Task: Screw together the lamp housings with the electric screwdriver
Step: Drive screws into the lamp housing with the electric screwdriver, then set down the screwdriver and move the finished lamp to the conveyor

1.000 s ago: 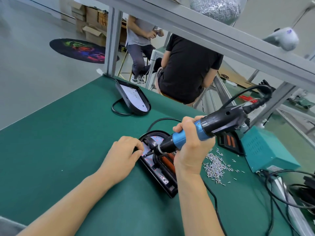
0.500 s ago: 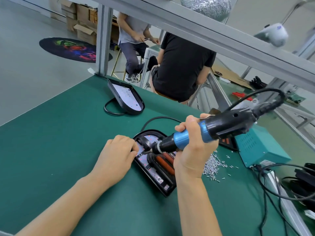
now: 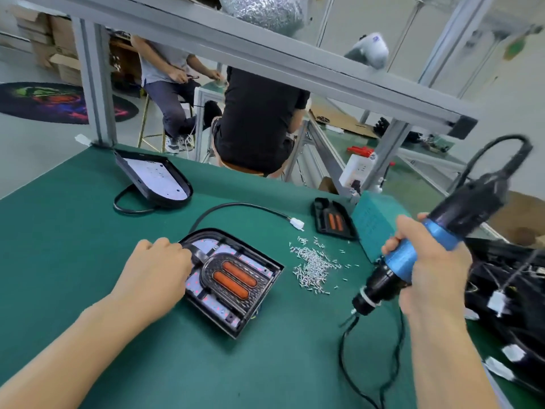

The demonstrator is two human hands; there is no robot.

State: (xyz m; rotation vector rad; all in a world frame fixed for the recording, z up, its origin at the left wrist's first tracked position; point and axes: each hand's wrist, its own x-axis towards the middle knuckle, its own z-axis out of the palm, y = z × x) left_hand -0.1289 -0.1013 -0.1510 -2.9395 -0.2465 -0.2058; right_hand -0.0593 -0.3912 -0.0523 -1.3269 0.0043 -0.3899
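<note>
A black lamp housing (image 3: 236,278) with two orange strips lies open side up on the green mat (image 3: 88,231). My left hand (image 3: 153,270) rests on its left edge, fingers curled over the rim. My right hand (image 3: 427,267) grips the blue and black electric screwdriver (image 3: 413,255) to the right of the housing, held in the air with its tip pointing down and left, well clear of the housing. A pile of small silver screws (image 3: 312,264) lies between housing and screwdriver.
Another housing (image 3: 156,178) leans at the back left, and a smaller part (image 3: 331,222) sits beside a teal power box (image 3: 374,222). A black cable with a white plug (image 3: 296,223) curls behind the housing. Black cabled parts (image 3: 507,305) crowd the right edge. Two people sit beyond the bench.
My right hand has lifted the screwdriver off the housing and swung it far to the right. My left hand stays on the housing's left edge.
</note>
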